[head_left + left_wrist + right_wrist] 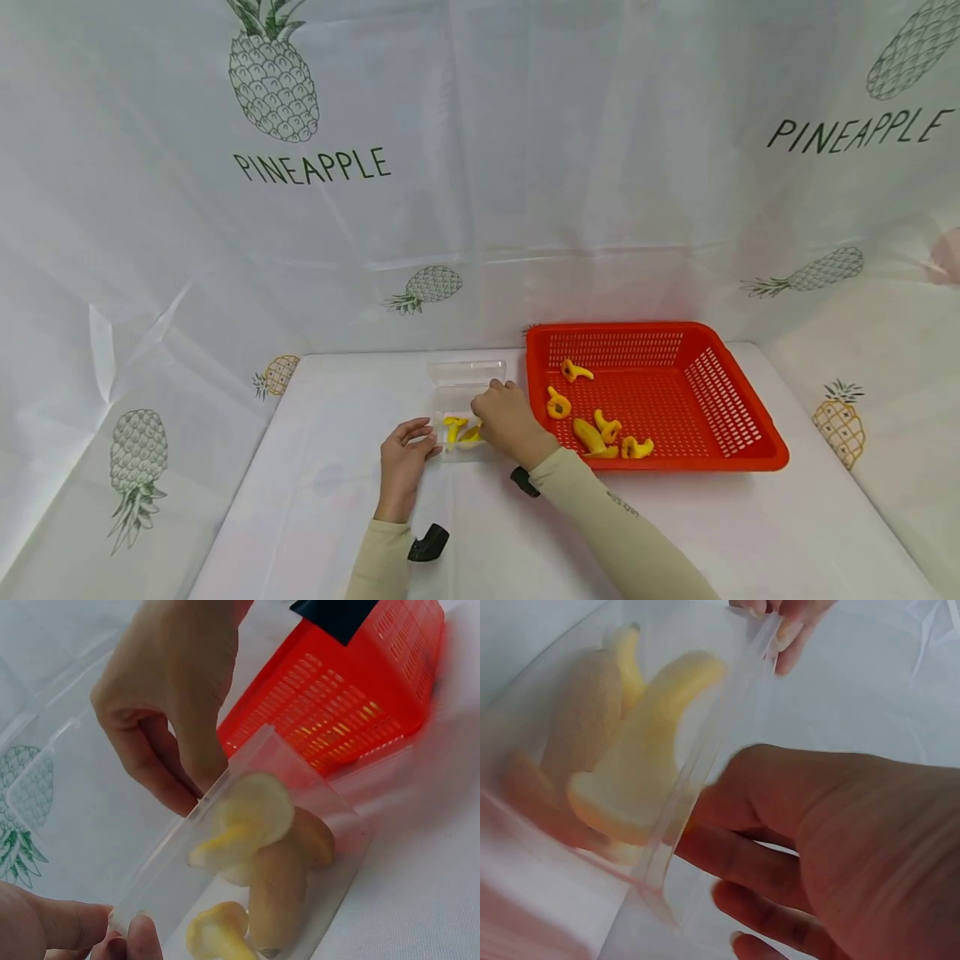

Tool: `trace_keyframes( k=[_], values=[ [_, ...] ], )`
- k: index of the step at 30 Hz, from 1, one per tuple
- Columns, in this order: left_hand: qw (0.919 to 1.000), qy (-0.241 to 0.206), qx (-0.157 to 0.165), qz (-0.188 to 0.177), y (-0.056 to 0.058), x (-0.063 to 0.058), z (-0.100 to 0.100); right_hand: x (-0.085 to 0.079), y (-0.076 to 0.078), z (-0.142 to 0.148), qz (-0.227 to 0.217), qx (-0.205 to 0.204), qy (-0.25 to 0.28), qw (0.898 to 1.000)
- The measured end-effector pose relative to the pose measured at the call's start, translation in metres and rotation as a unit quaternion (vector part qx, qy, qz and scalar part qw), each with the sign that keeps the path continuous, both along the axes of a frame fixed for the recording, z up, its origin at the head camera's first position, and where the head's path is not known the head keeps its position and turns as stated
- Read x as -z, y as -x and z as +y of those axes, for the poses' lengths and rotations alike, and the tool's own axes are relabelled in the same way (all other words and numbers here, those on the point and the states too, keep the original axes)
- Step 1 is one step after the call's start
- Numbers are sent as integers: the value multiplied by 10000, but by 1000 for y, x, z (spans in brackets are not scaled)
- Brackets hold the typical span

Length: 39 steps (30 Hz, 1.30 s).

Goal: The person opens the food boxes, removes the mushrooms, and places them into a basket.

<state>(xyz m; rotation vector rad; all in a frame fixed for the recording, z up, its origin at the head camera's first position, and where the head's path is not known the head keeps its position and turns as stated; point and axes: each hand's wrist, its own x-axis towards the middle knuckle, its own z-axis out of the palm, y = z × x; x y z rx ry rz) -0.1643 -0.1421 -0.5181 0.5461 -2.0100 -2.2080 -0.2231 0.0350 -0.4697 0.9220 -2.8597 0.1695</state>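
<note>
A clear plastic box sits on the table with yellow trumpet-shaped mushrooms and an oblong yellow-brown piece inside. Its hinged lid stands open at the back. My left hand pinches the left edge of the box between thumb and fingers. Over the right side of the box, my right hand has its thumb and forefinger bent down at the rim, pinching a mushroom near its cap. The wall of the box partly veils these fingertips.
A red perforated basket stands right of the box, close to my right forearm. Several mushrooms and an oblong yellow piece lie in it, mostly at its left and front. A white sheet printed with pineapples hangs behind the table.
</note>
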Motion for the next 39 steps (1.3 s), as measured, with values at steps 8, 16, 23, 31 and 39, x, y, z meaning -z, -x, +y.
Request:
trace_keyframes(
  k=[8, 16, 23, 31, 39],
  values=[
    [10000, 19, -8, -8, -1, 1, -1, -4, -6, 2, 102, 426, 754, 9962],
    [10000, -11, 4, -93, -1, 2, 0, -8, -15, 13, 927, 123, 1374, 9861],
    [10000, 1, 37, -64, 1, 2, -1, -12, -27, 41, 1758, -254, 2006, 9634],
    [10000, -48, -10, 1, 1, 3, -1, -20, -29, 86, 2265, -121, 2597, 9387],
    [10000, -51, 24, -48, 1, 2, 0, -20, -25, 125, 2267, 373, 2598, 9379]
  ],
)
